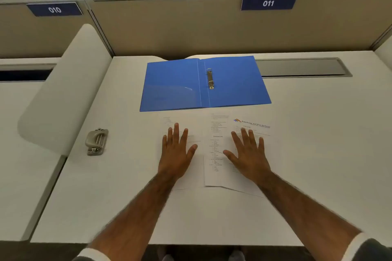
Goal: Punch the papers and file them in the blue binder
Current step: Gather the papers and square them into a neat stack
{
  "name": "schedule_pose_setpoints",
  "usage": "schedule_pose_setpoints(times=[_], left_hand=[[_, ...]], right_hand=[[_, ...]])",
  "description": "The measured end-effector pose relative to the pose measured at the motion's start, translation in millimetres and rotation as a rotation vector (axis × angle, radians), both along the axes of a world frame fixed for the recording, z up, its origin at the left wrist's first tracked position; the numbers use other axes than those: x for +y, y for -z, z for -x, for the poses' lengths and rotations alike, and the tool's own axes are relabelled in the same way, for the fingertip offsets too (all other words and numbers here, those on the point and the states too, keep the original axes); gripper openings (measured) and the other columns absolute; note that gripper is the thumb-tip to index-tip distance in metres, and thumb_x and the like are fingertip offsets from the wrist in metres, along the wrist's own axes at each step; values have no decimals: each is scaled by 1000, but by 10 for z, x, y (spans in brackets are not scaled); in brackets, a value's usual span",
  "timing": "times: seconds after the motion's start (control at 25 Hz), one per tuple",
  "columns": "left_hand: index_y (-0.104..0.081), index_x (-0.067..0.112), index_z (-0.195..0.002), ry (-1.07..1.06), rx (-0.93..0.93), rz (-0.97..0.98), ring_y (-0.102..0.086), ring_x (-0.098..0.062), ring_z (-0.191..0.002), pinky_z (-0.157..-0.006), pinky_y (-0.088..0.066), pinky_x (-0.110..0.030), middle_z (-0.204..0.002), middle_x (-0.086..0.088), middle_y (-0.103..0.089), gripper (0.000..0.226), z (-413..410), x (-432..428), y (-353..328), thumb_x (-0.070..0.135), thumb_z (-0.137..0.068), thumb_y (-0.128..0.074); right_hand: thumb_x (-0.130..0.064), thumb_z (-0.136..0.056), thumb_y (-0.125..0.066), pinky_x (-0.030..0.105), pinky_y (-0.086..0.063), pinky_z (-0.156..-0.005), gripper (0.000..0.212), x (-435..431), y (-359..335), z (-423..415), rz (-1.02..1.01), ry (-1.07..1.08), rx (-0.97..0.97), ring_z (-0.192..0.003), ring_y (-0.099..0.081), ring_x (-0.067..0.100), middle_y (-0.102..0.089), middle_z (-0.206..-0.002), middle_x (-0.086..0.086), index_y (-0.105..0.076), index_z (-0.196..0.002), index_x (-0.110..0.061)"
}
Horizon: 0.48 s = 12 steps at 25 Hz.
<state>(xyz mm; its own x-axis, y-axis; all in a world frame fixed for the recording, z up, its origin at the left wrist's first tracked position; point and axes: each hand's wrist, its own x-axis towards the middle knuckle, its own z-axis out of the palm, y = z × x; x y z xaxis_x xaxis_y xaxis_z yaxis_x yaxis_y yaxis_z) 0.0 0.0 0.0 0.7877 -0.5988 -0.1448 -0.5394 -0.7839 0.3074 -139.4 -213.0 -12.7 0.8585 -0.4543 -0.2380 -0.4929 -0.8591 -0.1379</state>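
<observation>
The blue binder (233, 82) lies open on the white desk, its metal ring mechanism (210, 78) in the middle. Just in front of it lie several printed papers (216, 150), overlapping and fanned out. My left hand (177, 150) rests flat on the left sheet with straight, spread fingers. My right hand (248, 151) rests flat on the right sheet, which carries a coloured letterhead. A grey hole punch (96, 141) sits on the desk far to the left of my left hand, apart from the papers.
The white desk (318, 154) is bounded at the back by a beige partition (169, 27) with labels 010 and 011. A grey cable tray lid (301, 66) lies right of the binder. A white rounded divider (63, 95) stands on the left.
</observation>
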Motion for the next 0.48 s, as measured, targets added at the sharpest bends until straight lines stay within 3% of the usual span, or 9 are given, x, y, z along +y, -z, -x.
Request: schedule_pose_setpoints(times=[0.16, 0.32, 0.48], left_hand=[[3, 29, -159, 65, -5, -52, 22, -22, -151, -123, 7, -48, -164, 1, 25, 100, 63, -113, 73, 81, -75, 19], [4, 30, -158, 124, -7, -60, 22, -20, -151, -123, 7, -48, -163, 3, 26, 89, 139, -258, 104, 77, -83, 8], [4, 33, -158, 230, -22, -40, 22, -19, -151, -123, 10, -46, -164, 5, 24, 80, 260, -557, 46, 73, -89, 1]], right_hand=[[-78, -82, -2, 54, 11, -118, 87, 6, 38, 2, 33, -14, 17, -152, 15, 28, 14, -165, 4, 6, -156, -32], [-79, -81, 0, 54, 13, -118, 90, -27, 98, 51, 9, -21, -8, -152, 14, 28, 12, -166, 4, 1, -156, -31], [-74, -89, -17, 51, 8, -121, 81, -146, 149, 52, 3, 3, -143, -153, 4, 23, 0, -167, 1, -11, -157, -29]])
